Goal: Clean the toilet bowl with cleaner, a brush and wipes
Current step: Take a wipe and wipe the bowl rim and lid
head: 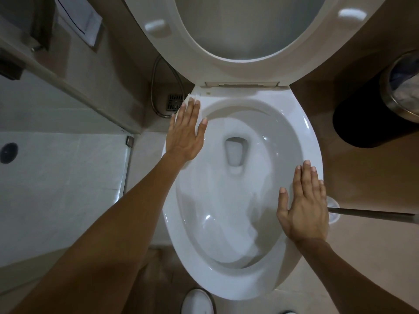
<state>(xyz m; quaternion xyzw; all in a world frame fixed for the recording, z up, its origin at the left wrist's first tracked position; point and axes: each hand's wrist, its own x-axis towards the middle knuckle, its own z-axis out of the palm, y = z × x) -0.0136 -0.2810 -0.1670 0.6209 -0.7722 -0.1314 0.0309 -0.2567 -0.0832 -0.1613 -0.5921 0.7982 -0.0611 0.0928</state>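
Note:
The white toilet bowl (pixel 301 132) fills the middle of the view, with its seat and lid (pixel 192 55) raised behind it. My left hand (pixel 184 132) lies flat on the bowl's left rim near the hinge, pressing a white wipe (pixel 189 97) that shows past the fingertips. My right hand (pixel 305 205) rests flat on the right rim with fingers spread and nothing in it. Foamy water lines the inside of the bowl. The toilet brush handle (pixel 374 215) sticks out to the right from its white holder (pixel 333 209), just behind my right hand.
A dark round waste bin (pixel 371 114) with a metal rim stands at the right. A metal hose (pixel 156 87) and a floor drain (pixel 174 102) sit left of the bowl. A glass shower partition (pixel 128 164) runs along the left. A white shoe (pixel 197 301) shows at the bottom.

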